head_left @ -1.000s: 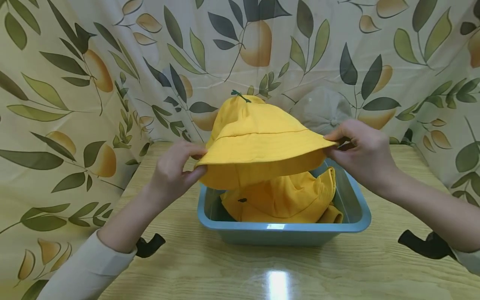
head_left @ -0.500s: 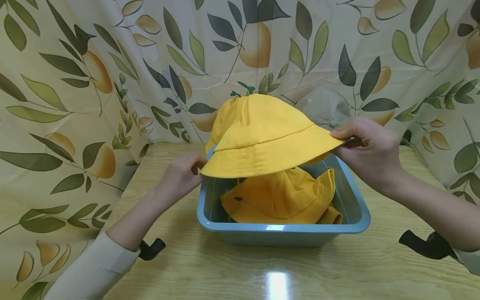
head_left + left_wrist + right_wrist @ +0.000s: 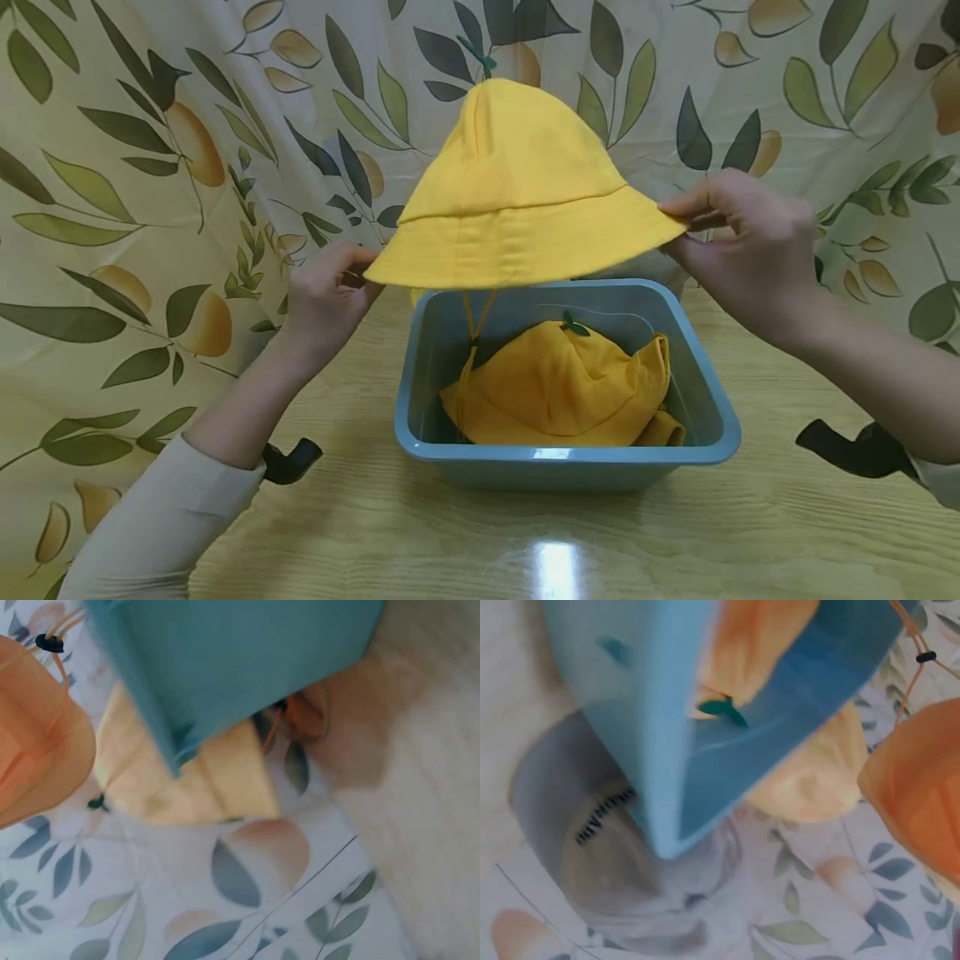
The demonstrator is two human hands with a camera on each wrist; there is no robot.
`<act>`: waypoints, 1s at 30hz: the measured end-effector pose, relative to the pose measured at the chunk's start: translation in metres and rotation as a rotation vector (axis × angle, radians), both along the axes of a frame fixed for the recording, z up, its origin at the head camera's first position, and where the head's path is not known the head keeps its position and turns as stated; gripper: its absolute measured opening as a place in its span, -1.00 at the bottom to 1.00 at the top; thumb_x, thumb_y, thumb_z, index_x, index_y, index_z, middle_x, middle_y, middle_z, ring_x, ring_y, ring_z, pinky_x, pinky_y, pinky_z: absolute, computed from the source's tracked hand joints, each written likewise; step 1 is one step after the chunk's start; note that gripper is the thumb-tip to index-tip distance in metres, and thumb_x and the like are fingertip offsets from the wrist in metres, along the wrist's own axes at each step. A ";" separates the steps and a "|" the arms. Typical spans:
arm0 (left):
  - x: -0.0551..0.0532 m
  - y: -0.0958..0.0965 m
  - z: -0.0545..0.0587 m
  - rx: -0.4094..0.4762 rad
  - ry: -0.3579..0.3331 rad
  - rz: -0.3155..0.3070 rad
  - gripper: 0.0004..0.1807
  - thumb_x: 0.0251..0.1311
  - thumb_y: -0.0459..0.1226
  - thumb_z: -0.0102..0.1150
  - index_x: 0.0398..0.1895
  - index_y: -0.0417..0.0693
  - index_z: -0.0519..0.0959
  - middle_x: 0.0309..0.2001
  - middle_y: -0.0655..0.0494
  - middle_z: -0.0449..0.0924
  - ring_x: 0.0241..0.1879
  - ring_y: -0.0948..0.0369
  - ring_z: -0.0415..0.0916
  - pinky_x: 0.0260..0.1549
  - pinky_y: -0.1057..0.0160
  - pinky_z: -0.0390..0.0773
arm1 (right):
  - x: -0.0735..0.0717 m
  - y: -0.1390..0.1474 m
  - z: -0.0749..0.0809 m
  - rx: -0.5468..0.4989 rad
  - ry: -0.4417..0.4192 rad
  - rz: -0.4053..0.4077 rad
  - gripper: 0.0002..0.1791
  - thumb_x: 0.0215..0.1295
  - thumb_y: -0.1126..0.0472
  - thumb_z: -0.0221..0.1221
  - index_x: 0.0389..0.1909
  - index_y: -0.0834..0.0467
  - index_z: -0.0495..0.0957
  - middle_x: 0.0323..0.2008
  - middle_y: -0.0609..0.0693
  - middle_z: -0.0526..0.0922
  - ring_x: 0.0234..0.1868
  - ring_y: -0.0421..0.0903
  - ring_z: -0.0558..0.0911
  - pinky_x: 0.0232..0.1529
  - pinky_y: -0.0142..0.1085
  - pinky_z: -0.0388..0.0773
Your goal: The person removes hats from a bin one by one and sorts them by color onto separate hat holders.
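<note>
Head view, two hands holding one yellow hat, one basin

The left hand and right hand are lifting the yellow bucket hat higher than before. Its drawstring is now hanging into view, the blue tub's far rim and the crumpled hat's green leaf are emerging, and the grey cap is becoming mostly hidden from the head view.
</note>
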State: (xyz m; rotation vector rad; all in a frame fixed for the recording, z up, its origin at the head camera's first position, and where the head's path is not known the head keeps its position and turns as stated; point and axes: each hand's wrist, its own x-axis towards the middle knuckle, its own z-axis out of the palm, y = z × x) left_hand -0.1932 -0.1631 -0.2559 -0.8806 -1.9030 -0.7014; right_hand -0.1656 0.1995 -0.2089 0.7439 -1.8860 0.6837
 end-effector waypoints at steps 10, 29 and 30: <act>-0.007 -0.011 0.053 0.154 0.069 0.081 -0.92 0.05 -0.48 0.28 -0.47 -0.40 0.60 -0.50 -0.18 0.61 -0.53 -0.02 0.61 -0.34 0.72 0.42 | -0.021 -0.026 0.044 0.101 0.117 -0.013 -0.85 0.09 0.37 0.28 -0.38 0.42 0.61 -0.41 0.23 0.68 -0.57 0.11 0.66 -0.29 -0.86 0.24; -0.038 -0.056 0.116 0.685 -0.026 0.164 -0.85 0.03 -0.41 0.25 -0.52 0.06 0.65 -0.50 0.35 0.58 -0.54 0.41 0.46 -0.47 0.47 0.34 | -0.071 -0.094 0.077 -0.022 0.039 0.008 -0.82 0.25 0.28 0.16 -0.30 0.36 0.59 -0.31 0.08 0.71 -0.32 -0.09 0.71 -0.28 -0.67 0.48; -0.040 -0.058 0.115 0.683 -0.032 0.172 -0.87 0.03 -0.39 0.27 -0.51 0.05 0.66 -0.51 0.35 0.59 -0.53 0.41 0.47 -0.48 0.50 0.36 | -0.074 -0.097 0.077 -0.046 0.017 0.004 -0.84 0.24 0.30 0.16 -0.30 0.35 0.59 -0.31 0.06 0.71 -0.31 -0.11 0.71 -0.28 -0.67 0.48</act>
